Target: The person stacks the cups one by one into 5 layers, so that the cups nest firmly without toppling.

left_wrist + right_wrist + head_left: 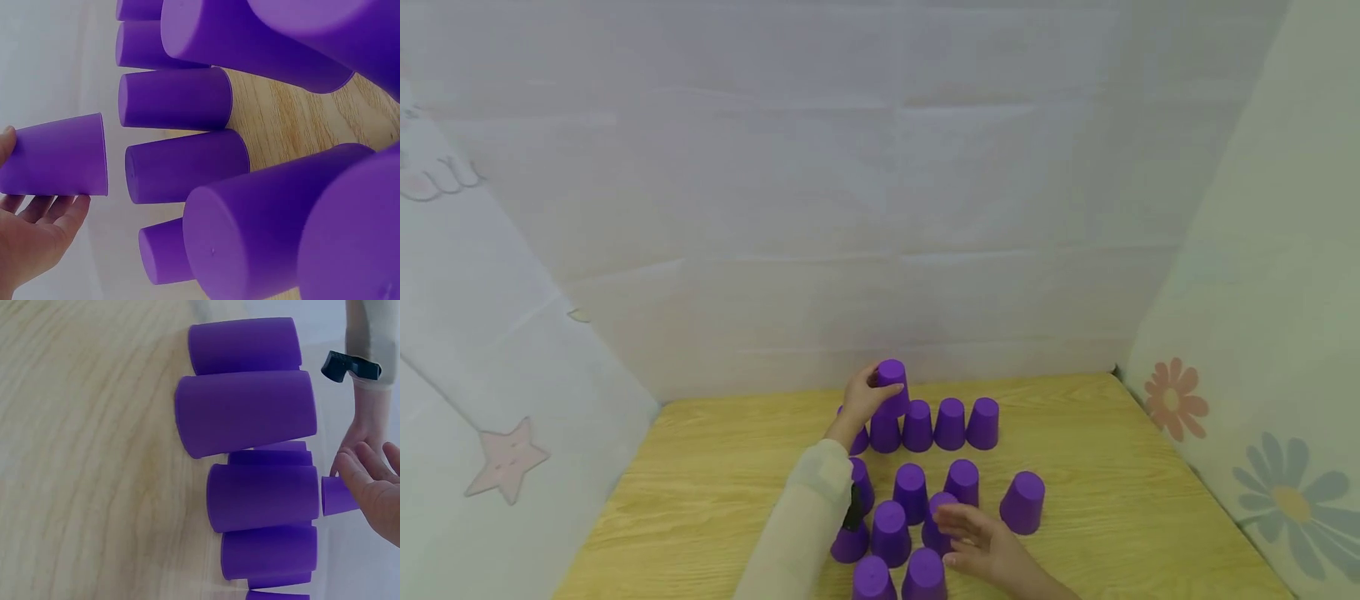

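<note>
1. As the left hand (859, 400) pinches a purple cup (892, 387) by its sides, that cup hangs mouth-down just above the back row (951, 423); the hold seemingly leaves its rim free;
2. here's the right hand (992, 550) in front of the back row, fingers loosely spread, holding nothing;
3. more cups (891, 533) crowd before that row, the sleeve (805, 512) partly blocking some; a lone cup (1022, 502) stands off its right end, nearer.

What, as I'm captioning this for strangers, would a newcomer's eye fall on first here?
Probably the tapered purple cup, held mouth-down in the left hand above the back row of matching cups. Next comes the right hand, fingers loosely extended, beside more upside-down purple cups nearer the front of the yellowish wood-grain table. Then the flat coral flower on the pale wall at right.
</note>
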`<state>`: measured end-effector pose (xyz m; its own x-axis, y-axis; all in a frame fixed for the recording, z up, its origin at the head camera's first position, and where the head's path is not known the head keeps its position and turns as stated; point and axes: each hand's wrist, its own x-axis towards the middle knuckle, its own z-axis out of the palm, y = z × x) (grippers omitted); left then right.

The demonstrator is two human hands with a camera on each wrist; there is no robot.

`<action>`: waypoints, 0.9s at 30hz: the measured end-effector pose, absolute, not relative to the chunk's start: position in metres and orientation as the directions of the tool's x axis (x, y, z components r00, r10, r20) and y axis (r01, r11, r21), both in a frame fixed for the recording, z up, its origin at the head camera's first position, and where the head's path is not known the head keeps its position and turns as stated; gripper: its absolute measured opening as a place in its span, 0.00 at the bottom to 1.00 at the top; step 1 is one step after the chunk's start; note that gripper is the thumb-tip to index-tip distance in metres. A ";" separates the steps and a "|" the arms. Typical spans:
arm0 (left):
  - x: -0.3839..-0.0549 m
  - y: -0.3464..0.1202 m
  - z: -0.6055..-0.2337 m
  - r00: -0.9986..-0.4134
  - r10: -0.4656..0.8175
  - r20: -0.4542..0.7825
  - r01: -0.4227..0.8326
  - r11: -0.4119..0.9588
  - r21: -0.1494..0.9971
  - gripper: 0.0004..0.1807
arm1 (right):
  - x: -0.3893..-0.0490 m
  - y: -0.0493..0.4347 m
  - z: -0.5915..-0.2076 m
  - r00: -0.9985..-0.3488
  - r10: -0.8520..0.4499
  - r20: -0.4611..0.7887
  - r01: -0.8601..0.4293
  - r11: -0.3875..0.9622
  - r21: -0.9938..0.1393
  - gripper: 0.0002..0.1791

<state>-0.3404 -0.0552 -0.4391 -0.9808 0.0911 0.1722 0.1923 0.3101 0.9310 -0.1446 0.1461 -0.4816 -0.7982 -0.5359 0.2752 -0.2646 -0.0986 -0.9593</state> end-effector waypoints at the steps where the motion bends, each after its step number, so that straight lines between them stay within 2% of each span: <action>1: -0.341 -0.055 -0.440 -0.981 0.088 0.173 0.192 0.311 0.931 0.34 | -0.144 0.145 -0.483 -0.801 -0.544 0.250 -0.241 -0.090 -0.966 0.26; 6: -0.342 -0.052 -0.441 -0.977 0.094 0.192 0.212 0.314 0.925 0.33 | -0.138 0.141 -0.486 -0.820 -0.562 0.111 -0.116 -0.027 -0.993 0.26; 14: -0.343 -0.044 -0.441 -0.965 0.116 0.236 0.261 0.314 0.913 0.28 | -0.135 0.137 -0.491 -0.817 -0.577 0.020 -0.001 -0.034 -0.999 0.29; 20: -0.346 -0.045 -0.445 -0.968 0.107 0.229 0.251 0.300 0.920 0.26 | -0.137 0.133 -0.505 -0.812 -0.583 0.035 0.003 -0.065 -0.998 0.30; 27: -0.344 -0.045 -0.446 -0.969 0.119 0.218 0.246 0.321 0.915 0.28 | -0.140 0.130 -0.525 -0.819 -0.568 0.079 -0.121 0.036 -0.992 0.30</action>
